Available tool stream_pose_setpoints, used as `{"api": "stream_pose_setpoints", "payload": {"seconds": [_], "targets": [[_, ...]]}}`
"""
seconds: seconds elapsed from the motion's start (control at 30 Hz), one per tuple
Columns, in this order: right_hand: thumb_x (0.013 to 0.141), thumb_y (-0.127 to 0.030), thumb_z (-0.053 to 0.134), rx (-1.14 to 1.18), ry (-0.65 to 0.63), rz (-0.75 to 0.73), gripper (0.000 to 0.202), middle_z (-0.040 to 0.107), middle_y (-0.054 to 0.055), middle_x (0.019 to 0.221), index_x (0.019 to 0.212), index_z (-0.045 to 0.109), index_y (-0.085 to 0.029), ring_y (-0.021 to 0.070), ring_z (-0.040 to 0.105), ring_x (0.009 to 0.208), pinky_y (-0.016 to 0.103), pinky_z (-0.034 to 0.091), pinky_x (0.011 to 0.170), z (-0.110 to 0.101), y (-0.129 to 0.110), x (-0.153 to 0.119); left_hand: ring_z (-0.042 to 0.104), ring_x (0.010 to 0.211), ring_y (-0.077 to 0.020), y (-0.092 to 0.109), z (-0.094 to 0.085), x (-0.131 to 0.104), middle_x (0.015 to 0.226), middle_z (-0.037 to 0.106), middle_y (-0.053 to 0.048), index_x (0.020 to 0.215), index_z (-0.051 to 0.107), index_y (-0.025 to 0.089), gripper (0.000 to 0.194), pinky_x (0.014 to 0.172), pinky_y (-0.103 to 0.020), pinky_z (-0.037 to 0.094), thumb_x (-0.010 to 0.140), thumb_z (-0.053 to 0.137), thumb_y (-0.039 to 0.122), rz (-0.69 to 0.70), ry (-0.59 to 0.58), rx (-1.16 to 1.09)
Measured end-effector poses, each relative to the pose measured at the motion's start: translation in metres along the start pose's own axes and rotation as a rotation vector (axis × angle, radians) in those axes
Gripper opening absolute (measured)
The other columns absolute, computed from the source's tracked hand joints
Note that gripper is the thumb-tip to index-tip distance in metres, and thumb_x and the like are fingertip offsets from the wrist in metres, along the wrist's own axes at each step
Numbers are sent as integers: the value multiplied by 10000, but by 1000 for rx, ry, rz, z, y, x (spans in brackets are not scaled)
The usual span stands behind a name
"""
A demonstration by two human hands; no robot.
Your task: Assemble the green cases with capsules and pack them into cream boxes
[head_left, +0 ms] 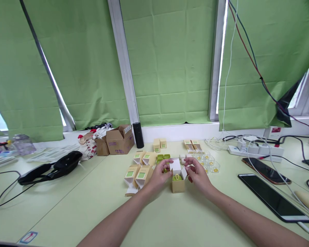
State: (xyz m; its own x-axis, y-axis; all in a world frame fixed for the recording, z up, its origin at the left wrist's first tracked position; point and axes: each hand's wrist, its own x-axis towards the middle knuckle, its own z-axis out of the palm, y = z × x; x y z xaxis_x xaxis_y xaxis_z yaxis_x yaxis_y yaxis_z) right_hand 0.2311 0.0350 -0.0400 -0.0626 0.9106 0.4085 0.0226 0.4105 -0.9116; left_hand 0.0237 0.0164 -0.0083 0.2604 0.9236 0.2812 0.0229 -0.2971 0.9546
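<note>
A small kraft cardboard box (178, 187) stands upright on the table with its white-lined flaps raised. Inside it sits a green item with a pale loop on top (177, 177). My left hand (160, 175) is at the box's left flap, fingers bent and pinching around it. On the other side, my right hand (197, 175) has thumb and fingertips at the right white flap (184, 173). Green square containers (163, 156) lie just behind my left hand, partly hidden. Clear plastic cups with yellow centres (208, 162) stand behind my right hand.
Folded kraft boxes with green windows (137, 176) stand left of my hands; more boxes (193, 146) are further back. A brown carton (120, 140) and black cylinder (138, 135) stand by the wall. Phones (273, 197), cables and a power strip (256, 152) occupy the right.
</note>
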Motion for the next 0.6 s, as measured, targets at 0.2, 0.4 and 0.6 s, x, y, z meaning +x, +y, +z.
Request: {"api": "stream_pose_setpoints", "payload": {"seconds": [0.2,0.4,0.6], "targets": [[819,-465,686,100,-2,85,418,543,23,1044,1158,591,-241,112,500,610,228,405,424,2,-7,-2,668,1021,-252,4,8,-6,1113,709,-87,1201,571,222,453,882,-350,483,818,783,337,-22,18,13],[764,-450,724,153,15,125,447,541,15,1036,1145,593,-257,110,488,603,224,374,414,4,-8,-2,679,990,-249,0,12,-8,1134,722,-88,1222,517,239,468,870,-357,481,826,758,299,-42,2,-60],[717,-423,707,181,13,160,473,545,1,1022,1144,585,-261,99,491,575,218,360,401,4,-8,-3,687,945,-234,-6,13,-5,1143,734,-88,1225,488,242,486,850,-352,485,812,743,272,-45,-13,-80]]}}
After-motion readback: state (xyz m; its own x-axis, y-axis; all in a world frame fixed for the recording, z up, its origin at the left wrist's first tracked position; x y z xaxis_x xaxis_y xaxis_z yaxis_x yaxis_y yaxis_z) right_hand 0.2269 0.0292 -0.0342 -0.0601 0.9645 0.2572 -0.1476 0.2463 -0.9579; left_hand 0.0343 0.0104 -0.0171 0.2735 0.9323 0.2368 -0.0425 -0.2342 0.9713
